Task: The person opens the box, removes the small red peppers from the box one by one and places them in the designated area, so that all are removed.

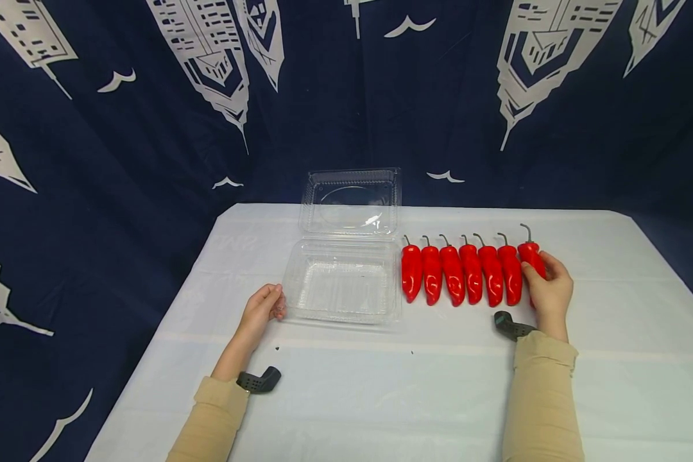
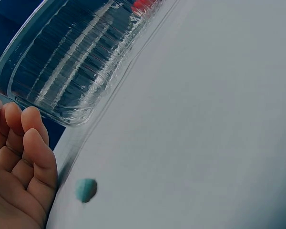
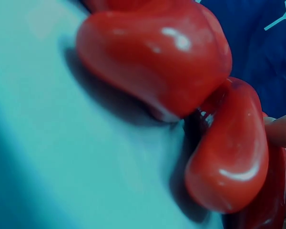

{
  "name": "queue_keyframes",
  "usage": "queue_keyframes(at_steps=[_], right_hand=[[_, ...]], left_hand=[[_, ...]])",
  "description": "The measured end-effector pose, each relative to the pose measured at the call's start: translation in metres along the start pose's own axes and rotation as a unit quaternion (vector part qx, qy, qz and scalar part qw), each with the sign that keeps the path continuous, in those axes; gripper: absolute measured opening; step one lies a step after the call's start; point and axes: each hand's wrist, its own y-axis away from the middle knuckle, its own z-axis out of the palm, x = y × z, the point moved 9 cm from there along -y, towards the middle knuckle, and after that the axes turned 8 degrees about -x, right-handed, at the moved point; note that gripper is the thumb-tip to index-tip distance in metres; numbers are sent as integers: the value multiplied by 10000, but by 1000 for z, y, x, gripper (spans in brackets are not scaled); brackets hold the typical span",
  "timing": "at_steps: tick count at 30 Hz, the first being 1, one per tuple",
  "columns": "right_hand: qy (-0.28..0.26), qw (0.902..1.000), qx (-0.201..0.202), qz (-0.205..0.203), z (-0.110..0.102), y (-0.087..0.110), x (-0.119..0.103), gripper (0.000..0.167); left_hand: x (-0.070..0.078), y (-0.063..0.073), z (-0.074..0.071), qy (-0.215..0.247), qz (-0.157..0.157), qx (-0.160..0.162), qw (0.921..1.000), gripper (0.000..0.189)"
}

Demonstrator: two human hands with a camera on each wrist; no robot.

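Observation:
A clear plastic clamshell container point(image 1: 342, 289) lies open on the table, its lid point(image 1: 349, 215) tilted up at the back. At the base's left side my left hand point(image 1: 262, 307) pinches the rim between thumb and fingers; the left wrist view shows those fingertips right at the rim of the ribbed tray point(image 2: 62, 62). To the right of the container, several red chili peppers point(image 1: 452, 273) with curved green stems lie side by side in a row. My right hand point(image 1: 554, 292) grips the rightmost red pepper point(image 1: 530, 253), whose lower part is mostly hidden by the hand.
A white cloth covers the table point(image 1: 381, 398). A dark blue curtain point(image 1: 346, 122) with white building prints hangs behind it. Small dark specks lie in front of the container. A black wrist device point(image 1: 260, 380) sits on the left wrist and another point(image 1: 513, 326) on the right.

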Motion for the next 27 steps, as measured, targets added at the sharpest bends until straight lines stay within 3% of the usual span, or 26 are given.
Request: queue_keyframes(at_steps=[27], right_hand=[[270, 9996, -129, 1, 4, -4, 0, 52]], left_hand=[[-2, 0, 0, 65, 94, 16, 9999, 32]])
